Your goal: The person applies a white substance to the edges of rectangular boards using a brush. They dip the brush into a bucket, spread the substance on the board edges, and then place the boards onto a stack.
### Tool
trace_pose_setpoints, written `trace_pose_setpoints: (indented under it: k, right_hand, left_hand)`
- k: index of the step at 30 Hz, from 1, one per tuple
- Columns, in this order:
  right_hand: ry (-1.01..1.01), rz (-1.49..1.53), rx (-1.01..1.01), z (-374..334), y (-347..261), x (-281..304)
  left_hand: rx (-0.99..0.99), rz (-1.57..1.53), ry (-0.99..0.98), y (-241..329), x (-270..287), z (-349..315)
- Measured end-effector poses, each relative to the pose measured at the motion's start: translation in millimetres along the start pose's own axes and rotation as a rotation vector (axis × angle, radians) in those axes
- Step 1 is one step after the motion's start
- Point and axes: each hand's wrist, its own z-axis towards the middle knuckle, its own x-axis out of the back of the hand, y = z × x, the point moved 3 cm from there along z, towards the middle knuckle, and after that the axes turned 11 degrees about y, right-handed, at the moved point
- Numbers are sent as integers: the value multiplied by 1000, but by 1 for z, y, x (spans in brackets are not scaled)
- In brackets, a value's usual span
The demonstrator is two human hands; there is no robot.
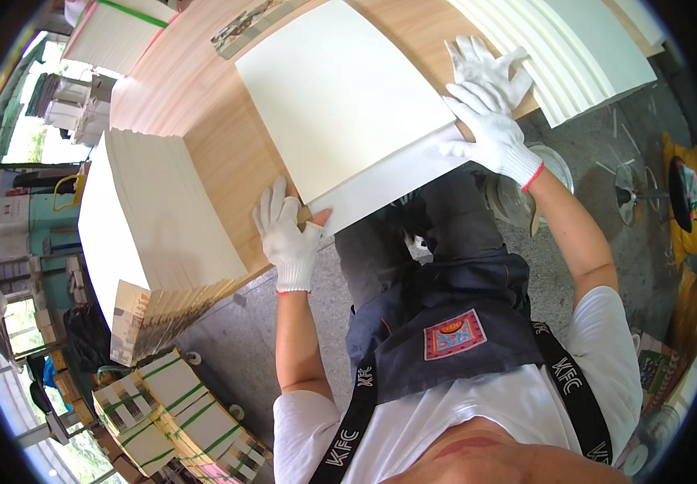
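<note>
A cream-white rectangular sheet or board (pixel 348 97) lies on the wooden table, with a paler white strip (pixel 393 179) showing along its near edge. My left hand (pixel 288 242), in a white knit glove, rests at the near left corner, fingers stretched out and the bare thumb tip against the strip. My right hand (pixel 493 137), gloved too, lies at the near right corner with its fingers extended. Just beyond it is another white glove (pixel 485 71); no arm shows with it, and I cannot tell if it is empty.
A tall stack of white paper (pixel 171 210) stands on the table (pixel 227 137) at left. Fanned white stacks (pixel 550 48) lie at far right, a patterned strip (pixel 255 28) at the back. Strapped bundles (pixel 179 411) sit lower left. A round pale container (pixel 526 185) stands below the right edge.
</note>
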Motion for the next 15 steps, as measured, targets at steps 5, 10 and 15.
trace_pose_setpoints:
  k: [5,10,15]
  right_hand:
    - [40,-59,80,1,-5,1]
    - [17,-74,41,2,-10,5]
    - [19,-76,17,1,-9,3]
  left_hand:
    - [1,-8,-16,-1,-1,1]
    - [-7,17,-42,2,2,4]
    - [-14,11,-2,3,3,4]
